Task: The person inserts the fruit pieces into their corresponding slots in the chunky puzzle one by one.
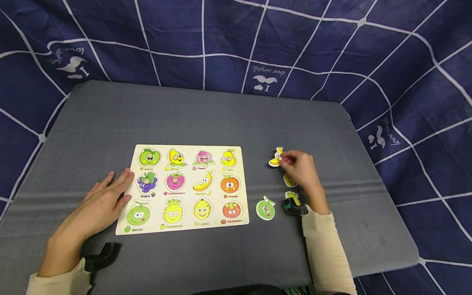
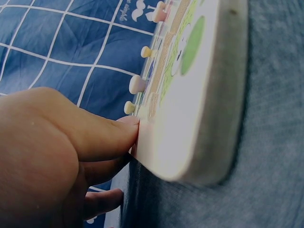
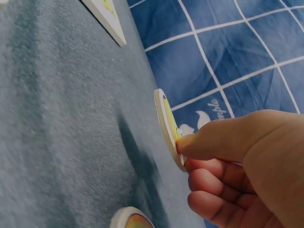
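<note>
A wooden fruit puzzle board (image 1: 188, 231) lies on the grey table, with knobbed pieces such as the strawberry (image 1: 175, 182) seated in it. My left hand (image 1: 96, 205) lies spread at the board's left edge, its thumb (image 2: 102, 135) touching the rim in the left wrist view. To the right of the board, my right hand (image 1: 302, 168) pinches the banana piece (image 1: 275, 159) between thumb and fingers. The right wrist view has that banana piece (image 3: 167, 126) raised over the cloth, a shadow below. Near that hand lie the lemon piece (image 1: 289, 180), pineapple piece (image 1: 292, 197) and melon piece (image 1: 265, 209).
The grey table (image 1: 206, 119) reaches back to a dark blue curtain (image 1: 221, 37) with white grid lines, which also hangs at both sides. A black wrist strap (image 1: 295, 207) on my right arm partly covers the pineapple piece.
</note>
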A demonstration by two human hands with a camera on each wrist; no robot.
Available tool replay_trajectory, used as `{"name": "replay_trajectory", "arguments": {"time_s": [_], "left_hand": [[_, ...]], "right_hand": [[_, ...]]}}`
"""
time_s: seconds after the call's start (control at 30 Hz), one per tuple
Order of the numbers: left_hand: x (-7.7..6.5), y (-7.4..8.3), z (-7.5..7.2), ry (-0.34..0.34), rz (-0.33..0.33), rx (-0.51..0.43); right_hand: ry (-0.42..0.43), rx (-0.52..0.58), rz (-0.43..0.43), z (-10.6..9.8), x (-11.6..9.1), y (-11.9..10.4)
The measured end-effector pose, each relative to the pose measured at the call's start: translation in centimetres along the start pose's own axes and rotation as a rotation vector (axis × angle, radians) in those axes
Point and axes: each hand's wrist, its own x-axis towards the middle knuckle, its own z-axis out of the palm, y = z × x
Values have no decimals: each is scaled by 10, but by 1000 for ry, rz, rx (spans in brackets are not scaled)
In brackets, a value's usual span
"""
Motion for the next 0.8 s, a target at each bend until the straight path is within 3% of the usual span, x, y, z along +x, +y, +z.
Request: {"name": "replay_trajectory", "arguments": {"time_s": [0.8], "left_hand": [[-1,-1,0,4,7,8]], "right_hand": [[-22,41,-71,13,-8,-20]]}}
